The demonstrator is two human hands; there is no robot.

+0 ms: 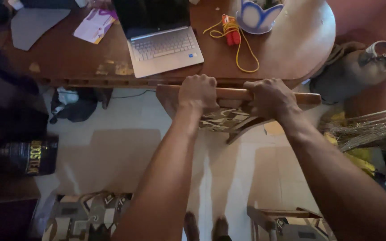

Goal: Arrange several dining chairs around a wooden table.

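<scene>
Both my hands grip the top rail of a wooden chair's back [231,93], seen from above. My left hand [197,93] closes around the rail toward its left end, and my right hand [270,97] closes around it toward the right. The chair has a patterned cushion [222,119] below the rail and stands pushed up to the front edge of a brown wooden table [68,56]. My feet [206,228] show on the pale tiled floor underneath.
On the table lie an open silver laptop [164,47], a yellow cord with red handles [235,38], a blue-and-white bowl [258,15] and papers [94,24]. A straw broom [371,129] lies right; patterned cushions [86,218] and another chair [287,223] are near my feet.
</scene>
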